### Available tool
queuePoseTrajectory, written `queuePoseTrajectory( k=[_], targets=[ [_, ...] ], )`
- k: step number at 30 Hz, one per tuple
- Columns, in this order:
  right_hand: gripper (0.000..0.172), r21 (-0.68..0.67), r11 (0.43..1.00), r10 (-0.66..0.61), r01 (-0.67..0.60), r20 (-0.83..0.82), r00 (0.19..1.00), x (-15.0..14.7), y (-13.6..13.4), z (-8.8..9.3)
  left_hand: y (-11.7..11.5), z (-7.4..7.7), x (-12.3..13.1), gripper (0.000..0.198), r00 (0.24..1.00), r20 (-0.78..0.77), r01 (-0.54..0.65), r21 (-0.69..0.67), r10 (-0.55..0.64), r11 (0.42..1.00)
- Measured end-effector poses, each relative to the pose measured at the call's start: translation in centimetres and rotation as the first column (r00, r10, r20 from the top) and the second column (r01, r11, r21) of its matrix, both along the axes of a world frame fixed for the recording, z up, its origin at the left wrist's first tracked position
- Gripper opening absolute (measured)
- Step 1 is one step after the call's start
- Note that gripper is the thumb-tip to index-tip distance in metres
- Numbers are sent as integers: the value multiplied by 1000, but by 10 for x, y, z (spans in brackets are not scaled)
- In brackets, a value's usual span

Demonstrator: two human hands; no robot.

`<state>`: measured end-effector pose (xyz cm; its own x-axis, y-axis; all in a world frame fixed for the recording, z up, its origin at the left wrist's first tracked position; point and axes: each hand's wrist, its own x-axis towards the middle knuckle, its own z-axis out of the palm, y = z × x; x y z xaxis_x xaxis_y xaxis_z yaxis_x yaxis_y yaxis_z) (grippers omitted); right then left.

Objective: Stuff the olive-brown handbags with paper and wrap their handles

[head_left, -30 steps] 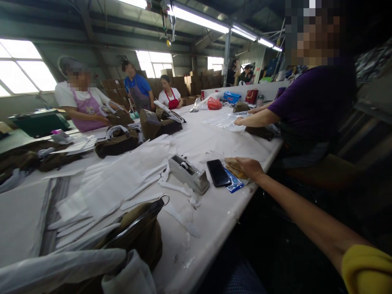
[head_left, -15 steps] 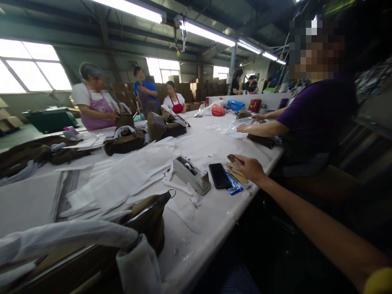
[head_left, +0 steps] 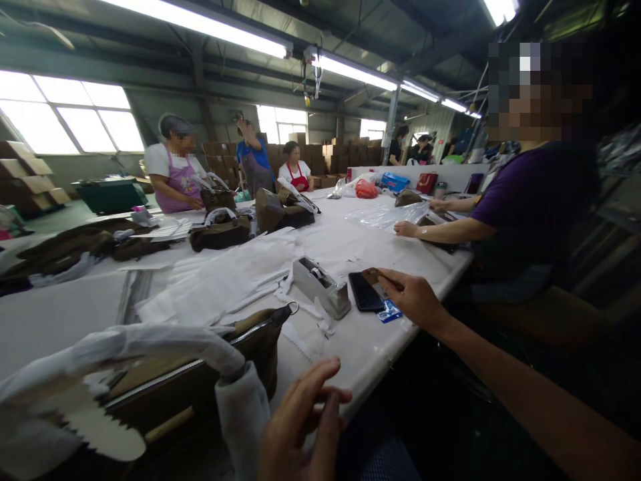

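Newly raised, the brown card (head_left: 371,275) sits between the right hand's (head_left: 414,298) fingers (head_left: 395,277).

A factory packing hall: beyond the hands, a long worktable (head_left: 350,347), aproned workers (head_left: 176,167), stacked cartons (head_left: 345,150), strip lights (head_left: 355,72).

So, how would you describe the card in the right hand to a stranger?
On the long white table, near its right edge, a grey tape dispenser stands beside a black phone. Over the phone, the right hand pinches a small card: brown, unlike the black phone and the blue packet beside it.
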<state>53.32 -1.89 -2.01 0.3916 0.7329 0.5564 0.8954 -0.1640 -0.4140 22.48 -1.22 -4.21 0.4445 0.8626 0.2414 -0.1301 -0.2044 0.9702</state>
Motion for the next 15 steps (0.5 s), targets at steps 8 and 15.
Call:
queuePoseTrajectory(
  k=[8,15],
  targets=[
    [34,-15,985,174,-174,-11,985,-64,-23,17,20,11,41,66,989,76,141,-179,-129,974],
    [31,-13,960,276,-280,-137,951,-99,-34,20,29,0,43,68,987,49,156,-167,-150,974]
  ],
)
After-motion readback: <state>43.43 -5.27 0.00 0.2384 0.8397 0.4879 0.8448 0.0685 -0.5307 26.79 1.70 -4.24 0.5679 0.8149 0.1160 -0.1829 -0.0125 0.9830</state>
